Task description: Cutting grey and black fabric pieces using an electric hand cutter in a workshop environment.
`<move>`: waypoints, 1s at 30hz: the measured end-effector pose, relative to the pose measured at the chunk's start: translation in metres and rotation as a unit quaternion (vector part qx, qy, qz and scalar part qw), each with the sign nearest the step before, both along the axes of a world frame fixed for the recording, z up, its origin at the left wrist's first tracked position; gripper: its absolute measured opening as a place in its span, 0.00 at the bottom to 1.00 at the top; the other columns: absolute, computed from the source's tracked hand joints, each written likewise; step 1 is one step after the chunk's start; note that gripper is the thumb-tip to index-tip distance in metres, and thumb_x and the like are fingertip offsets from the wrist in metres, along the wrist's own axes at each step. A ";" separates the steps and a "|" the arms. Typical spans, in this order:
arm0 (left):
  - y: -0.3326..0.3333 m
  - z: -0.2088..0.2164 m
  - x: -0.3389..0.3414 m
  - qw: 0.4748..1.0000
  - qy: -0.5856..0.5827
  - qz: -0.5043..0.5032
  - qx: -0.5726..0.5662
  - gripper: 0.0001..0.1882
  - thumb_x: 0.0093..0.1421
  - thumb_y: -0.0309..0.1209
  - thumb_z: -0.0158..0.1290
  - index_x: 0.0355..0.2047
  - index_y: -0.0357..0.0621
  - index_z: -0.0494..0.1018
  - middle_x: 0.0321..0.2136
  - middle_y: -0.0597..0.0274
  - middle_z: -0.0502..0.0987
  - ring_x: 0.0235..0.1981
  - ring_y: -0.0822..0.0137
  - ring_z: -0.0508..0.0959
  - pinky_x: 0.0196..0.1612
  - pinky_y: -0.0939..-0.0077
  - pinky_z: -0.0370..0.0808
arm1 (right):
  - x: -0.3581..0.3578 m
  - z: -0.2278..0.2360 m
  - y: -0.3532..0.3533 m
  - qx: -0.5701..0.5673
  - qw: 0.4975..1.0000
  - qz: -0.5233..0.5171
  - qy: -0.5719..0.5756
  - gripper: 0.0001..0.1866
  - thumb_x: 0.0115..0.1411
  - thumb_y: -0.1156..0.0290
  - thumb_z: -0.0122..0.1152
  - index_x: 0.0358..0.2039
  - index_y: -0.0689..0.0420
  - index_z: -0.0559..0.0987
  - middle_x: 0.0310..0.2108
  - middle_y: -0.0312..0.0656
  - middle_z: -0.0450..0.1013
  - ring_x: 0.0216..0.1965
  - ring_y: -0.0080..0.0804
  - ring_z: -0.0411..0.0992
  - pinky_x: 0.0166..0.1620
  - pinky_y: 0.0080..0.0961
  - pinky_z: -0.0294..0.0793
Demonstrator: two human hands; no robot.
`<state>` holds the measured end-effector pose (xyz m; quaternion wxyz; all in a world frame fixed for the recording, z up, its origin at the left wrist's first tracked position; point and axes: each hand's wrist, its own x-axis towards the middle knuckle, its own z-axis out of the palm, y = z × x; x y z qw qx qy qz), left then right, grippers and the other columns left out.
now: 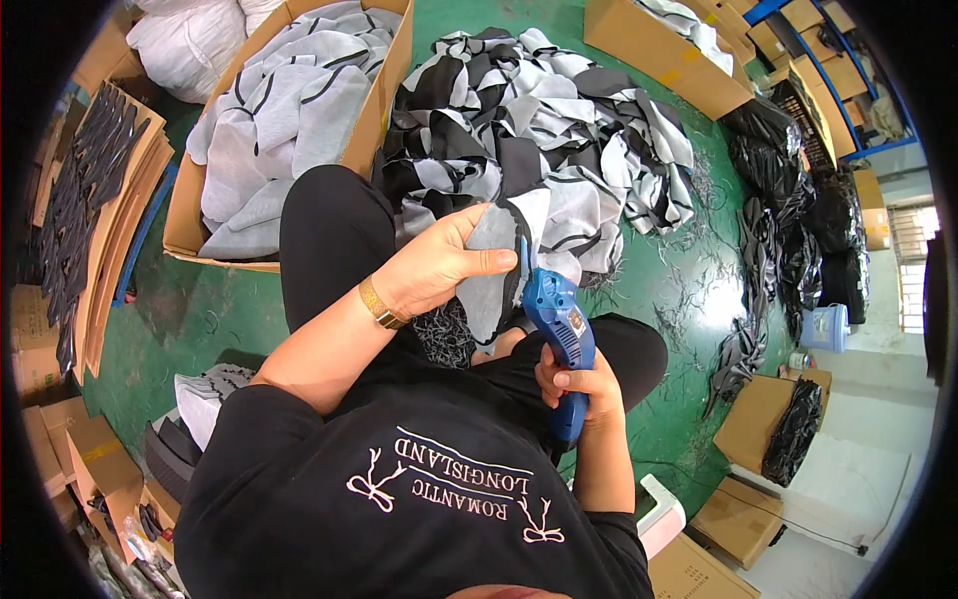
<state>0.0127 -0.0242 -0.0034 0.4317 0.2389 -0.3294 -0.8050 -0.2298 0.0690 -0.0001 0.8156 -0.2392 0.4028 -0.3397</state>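
My left hand [431, 265] pinches a grey fabric piece [483, 295] with a dark edge strip, thumb on top near that edge. A gold-coloured band circles the left wrist. My right hand [584, 383] is wrapped around the grip of a blue handheld electric cutter [562, 321]. The cutter's head meets the right edge of the fabric, close to the left thumb; its blade is too small to make out. Below the fabric, between my legs, lies a heap of thin dark and grey trimmings [444, 334].
A large heap of grey and black fabric pieces [559, 130] covers the floor ahead. At its left stands a cardboard box [384, 120] full of grey pieces. Loose shreds litter the green floor [654, 309]. Black plastic bags [773, 150] and a pale blue bucket [824, 327] stand at right.
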 end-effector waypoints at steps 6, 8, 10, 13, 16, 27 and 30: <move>0.001 -0.002 0.000 0.999 -0.024 -0.027 -0.032 0.23 0.56 0.23 0.58 0.52 0.39 0.67 0.43 0.67 0.75 0.43 0.76 0.74 0.50 0.78 0.70 | 0.005 0.002 -0.011 -0.003 0.998 -0.049 -0.025 0.19 0.39 0.72 0.65 0.33 0.62 0.70 0.15 0.35 0.60 0.17 0.27 0.60 0.18 0.22 0.63; 0.004 0.002 -0.004 1.000 -0.006 -0.001 -0.020 0.20 0.58 0.25 0.56 0.51 0.39 0.68 0.43 0.67 0.76 0.42 0.77 0.74 0.49 0.78 0.70 | -0.002 0.004 -0.016 -0.051 0.993 -0.079 0.071 0.19 0.41 0.72 0.65 0.34 0.63 0.71 0.18 0.38 0.64 0.19 0.27 0.64 0.22 0.22 0.66; 0.003 0.002 -0.006 1.000 0.003 0.013 0.012 0.16 0.59 0.25 0.55 0.48 0.39 0.69 0.40 0.69 0.76 0.40 0.78 0.74 0.47 0.79 0.71 | -0.009 0.008 -0.018 -0.097 0.977 -0.105 0.159 0.20 0.42 0.74 0.65 0.37 0.65 0.72 0.21 0.40 0.67 0.21 0.27 0.67 0.26 0.24 0.71; 0.001 -0.003 -0.003 0.998 0.008 0.037 0.053 0.11 0.60 0.26 0.54 0.44 0.40 0.71 0.37 0.69 0.76 0.38 0.78 0.75 0.44 0.79 0.73 | -0.013 0.014 -0.013 -0.158 0.957 -0.121 0.211 0.20 0.43 0.76 0.65 0.38 0.66 0.73 0.24 0.40 0.70 0.23 0.27 0.69 0.28 0.23 0.73; 0.000 -0.007 -0.002 0.996 0.004 0.067 0.058 0.10 0.61 0.26 0.53 0.43 0.39 0.71 0.37 0.67 0.77 0.37 0.76 0.76 0.43 0.78 0.74 | -0.007 0.024 -0.002 -0.176 0.936 -0.105 0.286 0.19 0.44 0.77 0.66 0.38 0.66 0.73 0.24 0.39 0.70 0.23 0.26 0.70 0.29 0.22 0.73; 0.002 0.001 -0.002 0.991 -0.022 0.129 0.009 0.09 0.61 0.23 0.52 0.42 0.37 0.71 0.37 0.64 0.77 0.36 0.75 0.76 0.43 0.77 0.74 | -0.004 0.027 0.019 -0.219 0.850 0.004 0.478 0.19 0.40 0.72 0.68 0.35 0.64 0.76 0.24 0.42 0.72 0.26 0.28 0.69 0.35 0.25 0.70; 0.007 0.003 -0.003 0.990 -0.050 0.130 0.012 0.09 0.61 0.23 0.52 0.41 0.37 0.71 0.36 0.65 0.77 0.35 0.77 0.76 0.42 0.79 0.74 | -0.004 0.027 0.020 -0.222 0.850 -0.007 0.478 0.19 0.41 0.72 0.68 0.35 0.64 0.76 0.24 0.42 0.72 0.26 0.28 0.68 0.35 0.25 0.70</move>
